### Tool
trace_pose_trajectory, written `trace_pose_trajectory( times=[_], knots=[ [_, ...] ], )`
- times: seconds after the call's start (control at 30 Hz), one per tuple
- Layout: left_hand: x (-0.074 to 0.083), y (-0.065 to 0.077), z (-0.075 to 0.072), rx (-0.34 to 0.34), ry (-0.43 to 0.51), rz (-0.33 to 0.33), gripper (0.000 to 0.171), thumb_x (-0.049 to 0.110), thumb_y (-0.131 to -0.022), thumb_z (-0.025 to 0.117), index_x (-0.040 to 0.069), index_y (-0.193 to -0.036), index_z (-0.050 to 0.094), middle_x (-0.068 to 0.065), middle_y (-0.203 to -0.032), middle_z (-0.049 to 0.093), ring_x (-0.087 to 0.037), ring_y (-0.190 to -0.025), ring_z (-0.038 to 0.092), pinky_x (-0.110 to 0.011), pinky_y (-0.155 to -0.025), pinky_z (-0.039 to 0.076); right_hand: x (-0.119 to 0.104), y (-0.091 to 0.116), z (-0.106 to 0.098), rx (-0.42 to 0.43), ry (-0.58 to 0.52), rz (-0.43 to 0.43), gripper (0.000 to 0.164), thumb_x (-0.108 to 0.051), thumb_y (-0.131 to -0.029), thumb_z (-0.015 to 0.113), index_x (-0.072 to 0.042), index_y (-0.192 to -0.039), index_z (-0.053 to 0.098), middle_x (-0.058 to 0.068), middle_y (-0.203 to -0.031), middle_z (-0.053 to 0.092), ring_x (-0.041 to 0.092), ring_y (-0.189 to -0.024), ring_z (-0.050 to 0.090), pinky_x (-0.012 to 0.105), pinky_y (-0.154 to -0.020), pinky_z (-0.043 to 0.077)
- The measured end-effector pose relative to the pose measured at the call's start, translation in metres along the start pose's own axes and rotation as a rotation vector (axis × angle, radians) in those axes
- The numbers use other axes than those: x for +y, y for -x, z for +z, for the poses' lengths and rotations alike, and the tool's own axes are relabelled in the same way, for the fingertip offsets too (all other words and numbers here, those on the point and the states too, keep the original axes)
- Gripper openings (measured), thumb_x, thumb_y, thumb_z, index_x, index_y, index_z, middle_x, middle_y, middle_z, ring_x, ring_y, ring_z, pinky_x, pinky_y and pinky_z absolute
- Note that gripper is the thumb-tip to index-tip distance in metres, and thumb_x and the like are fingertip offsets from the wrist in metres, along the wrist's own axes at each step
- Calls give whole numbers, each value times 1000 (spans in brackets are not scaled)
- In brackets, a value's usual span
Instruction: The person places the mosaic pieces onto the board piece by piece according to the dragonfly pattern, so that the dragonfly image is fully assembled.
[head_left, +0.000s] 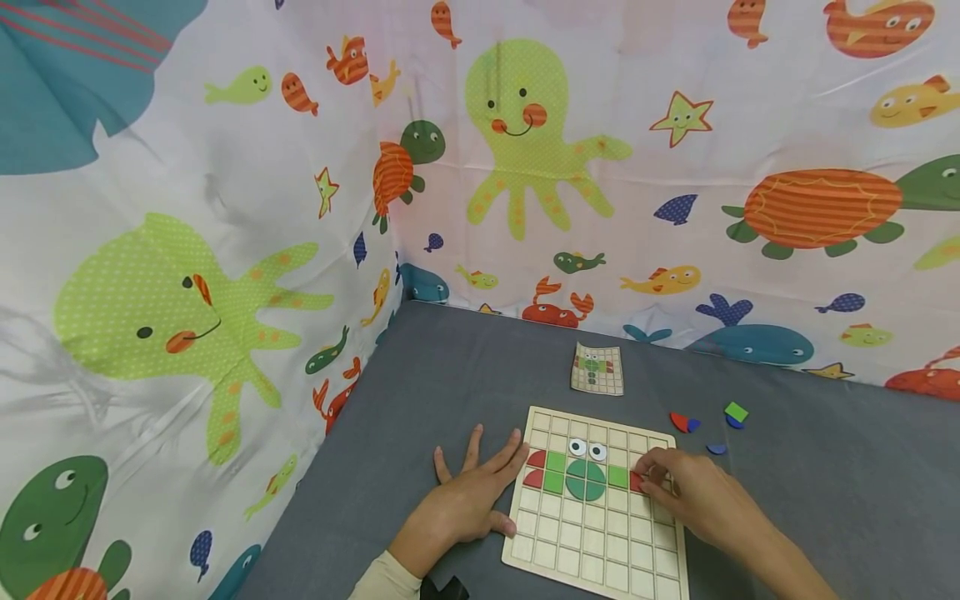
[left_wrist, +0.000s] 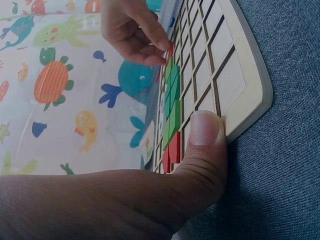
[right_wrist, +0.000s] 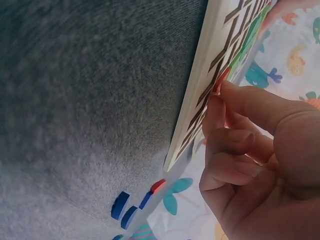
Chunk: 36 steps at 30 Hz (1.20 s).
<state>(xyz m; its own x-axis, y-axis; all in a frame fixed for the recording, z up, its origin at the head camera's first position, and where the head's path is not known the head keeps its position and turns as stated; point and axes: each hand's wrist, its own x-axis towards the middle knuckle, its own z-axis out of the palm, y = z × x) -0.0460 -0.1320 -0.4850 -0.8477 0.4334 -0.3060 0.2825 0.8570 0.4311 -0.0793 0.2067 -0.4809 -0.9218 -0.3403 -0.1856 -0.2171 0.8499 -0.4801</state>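
A pale wooden grid board [head_left: 581,537] lies on the grey cloth. My left hand [head_left: 467,504] is spread at its left edge, fingertips and thumb touching the rim; the left wrist view shows the thumb [left_wrist: 204,132] resting on the board. With thumb and index finger, my right hand [head_left: 708,498] pinches a red piece [head_left: 637,482] at the grid, right of a green square [head_left: 618,476]. Four green quarter pieces form a green circle [head_left: 585,481] under two eye pieces [head_left: 587,449]. Left of it are green squares [head_left: 554,472] and red quarter pieces [head_left: 536,468].
Behind the board lies a small pattern card [head_left: 597,377]. To the right are a loose red piece [head_left: 678,422], blue pieces [head_left: 717,449] and a green square [head_left: 737,412]. A sea-animal curtain [head_left: 517,275] borders the cloth at the back and left.
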Motion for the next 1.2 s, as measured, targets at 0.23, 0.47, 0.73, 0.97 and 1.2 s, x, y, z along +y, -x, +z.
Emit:
trace_pose_trajectory(
  times=[0.23, 0.47, 0.73, 0.97, 1.2],
  knots=[
    [0, -1, 0, 1, 0, 4, 113, 43, -79, 85, 33, -171, 20, 11, -178, 9, -44, -162, -7, -93, -106, 1, 2, 1, -2, 3, -10, -33, 7, -24, -95, 81, -26, -100, 77, -16, -87, 68, 2, -70, 56, 26, -59, 48],
    [1, -1, 0, -3, 9, 1, 112, 42, -80, 85, 33, -171, 20, 11, -178, 8, -43, -162, -9, -93, -106, 0, 15, 3, -16, 28, -46, -49, 14, -32, -102, 74, -21, -111, 76, -13, -93, 71, 3, -62, 53, 25, -53, 48],
    [1, -2, 0, -2, 7, 3, 113, 43, -80, 85, 34, -171, 19, 12, -178, 7, -43, -162, -9, -93, -106, 0, 46, 4, -36, 142, 14, -23, 13, -27, -102, 73, -18, -111, 76, -8, -95, 70, 7, -64, 52, 28, -52, 44],
    [1, -1, 0, -8, 0, 2, 113, 44, -80, 84, 34, -171, 18, 12, -178, 6, -43, -162, -9, -93, -106, 1, 78, -2, -56, 218, 83, 75, 24, -28, -104, 69, -8, -116, 76, 5, -96, 74, 20, -76, 65, 39, -54, 51],
    [0, 0, 1, -16, 6, 7, 112, 44, -81, 83, 33, -172, 17, 11, -178, 6, -44, -162, -10, -93, -106, 0, 101, -7, -70, 275, 137, 169, 36, -26, -101, 70, 4, -121, 70, 18, -101, 77, 35, -81, 71, 48, -53, 52]
  ],
)
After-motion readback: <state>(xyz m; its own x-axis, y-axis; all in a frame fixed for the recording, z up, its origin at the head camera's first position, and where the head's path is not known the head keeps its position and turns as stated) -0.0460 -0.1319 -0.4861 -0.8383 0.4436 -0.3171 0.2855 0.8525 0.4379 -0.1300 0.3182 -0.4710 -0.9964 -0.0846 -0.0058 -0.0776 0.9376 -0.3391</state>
